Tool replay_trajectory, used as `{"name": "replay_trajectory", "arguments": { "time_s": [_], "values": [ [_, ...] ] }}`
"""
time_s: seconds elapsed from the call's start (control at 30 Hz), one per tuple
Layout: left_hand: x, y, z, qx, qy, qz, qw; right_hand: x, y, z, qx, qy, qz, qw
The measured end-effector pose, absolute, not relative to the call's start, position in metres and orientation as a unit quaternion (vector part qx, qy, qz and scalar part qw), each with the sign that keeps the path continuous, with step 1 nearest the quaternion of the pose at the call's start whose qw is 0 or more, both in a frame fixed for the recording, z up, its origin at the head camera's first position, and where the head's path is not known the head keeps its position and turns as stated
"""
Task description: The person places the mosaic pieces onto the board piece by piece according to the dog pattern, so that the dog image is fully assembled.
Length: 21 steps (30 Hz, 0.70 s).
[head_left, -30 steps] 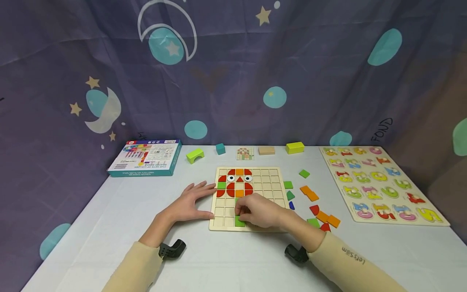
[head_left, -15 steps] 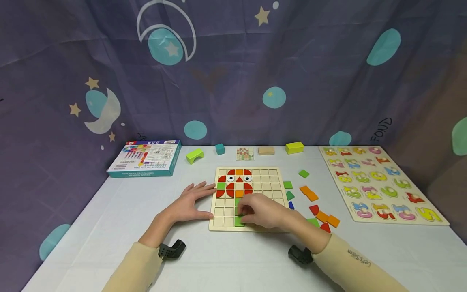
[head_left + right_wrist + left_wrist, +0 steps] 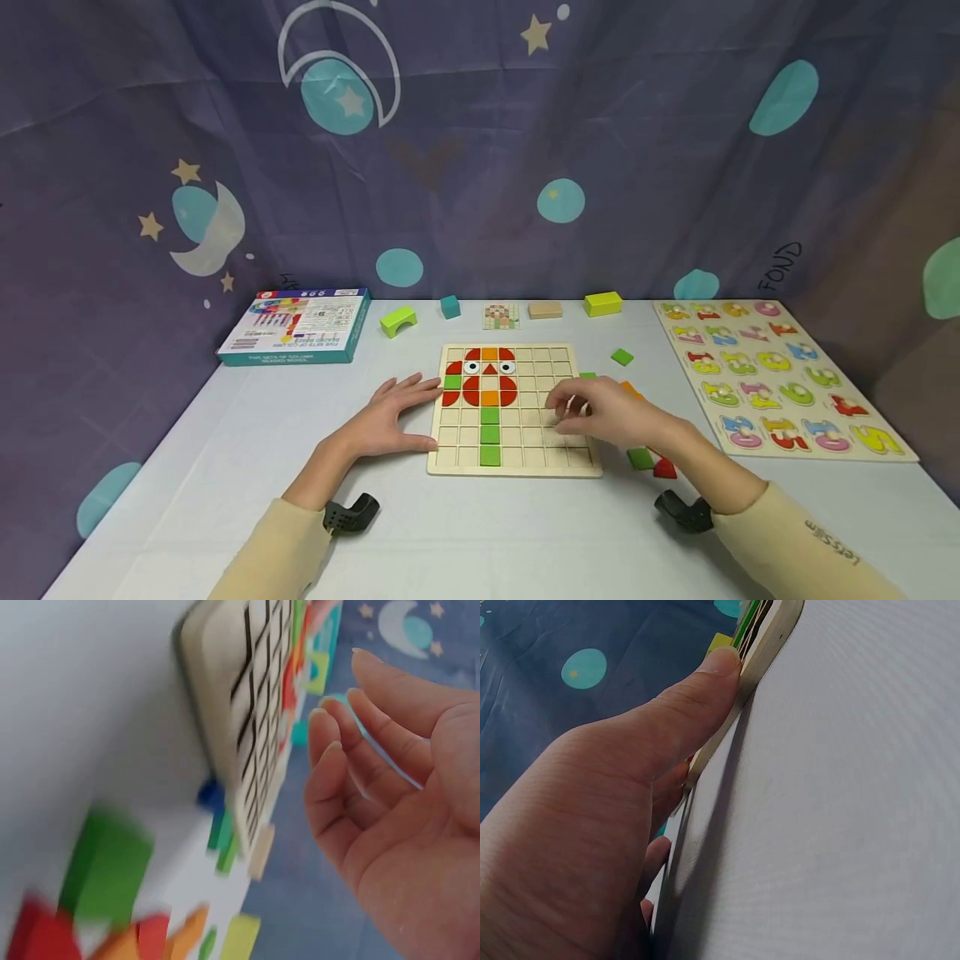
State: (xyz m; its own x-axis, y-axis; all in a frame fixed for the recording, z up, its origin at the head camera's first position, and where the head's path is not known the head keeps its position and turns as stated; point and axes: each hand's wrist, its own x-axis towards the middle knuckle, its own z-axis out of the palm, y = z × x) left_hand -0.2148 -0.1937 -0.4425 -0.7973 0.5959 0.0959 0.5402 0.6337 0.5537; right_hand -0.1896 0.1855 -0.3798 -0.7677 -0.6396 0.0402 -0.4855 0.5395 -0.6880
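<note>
A square wooden grid board (image 3: 536,457) lies on the white table. In its cells, red curved pieces (image 3: 471,392), orange squares and two eye pieces form a face-like pattern, with a column of green squares (image 3: 490,435) below. My left hand (image 3: 381,422) is spread at the board's left side, its thumb (image 3: 720,664) touching the board's edge in the left wrist view. Over the board's right part hovers my right hand (image 3: 611,411), fingers loosely bent. Nothing shows between its fingers (image 3: 324,735) in the right wrist view.
Loose green (image 3: 640,458), red (image 3: 665,468) and orange pieces lie right of the board, partly hidden by my right arm. A number puzzle board (image 3: 787,383) is farther right. Behind stand a small pattern card (image 3: 501,316), several blocks and a flat box (image 3: 296,327).
My right hand has left the column of green squares and moved right, uncovering it. It now covers some loose pieces. The left hand stays at the board's edge.
</note>
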Motion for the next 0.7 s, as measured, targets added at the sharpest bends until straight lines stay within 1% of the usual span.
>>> {"name": "replay_trajectory", "arguments": {
  "time_s": [0.17,0.33,0.7],
  "values": [
    [-0.215,-0.194,-0.443,0.315,0.903,0.290,0.048,-0.192,0.215,-0.373,-0.293,0.889,-0.342,0.090],
    [-0.215,-0.194,-0.443,0.314,0.903,0.289,0.048,-0.197,0.239,-0.371,-0.243,0.907,-0.336,0.079],
    [-0.215,-0.194,-0.443,0.316,0.902,0.290,0.047,-0.219,0.266,-0.385,-0.179,0.926,-0.318,0.099]
  ]
}}
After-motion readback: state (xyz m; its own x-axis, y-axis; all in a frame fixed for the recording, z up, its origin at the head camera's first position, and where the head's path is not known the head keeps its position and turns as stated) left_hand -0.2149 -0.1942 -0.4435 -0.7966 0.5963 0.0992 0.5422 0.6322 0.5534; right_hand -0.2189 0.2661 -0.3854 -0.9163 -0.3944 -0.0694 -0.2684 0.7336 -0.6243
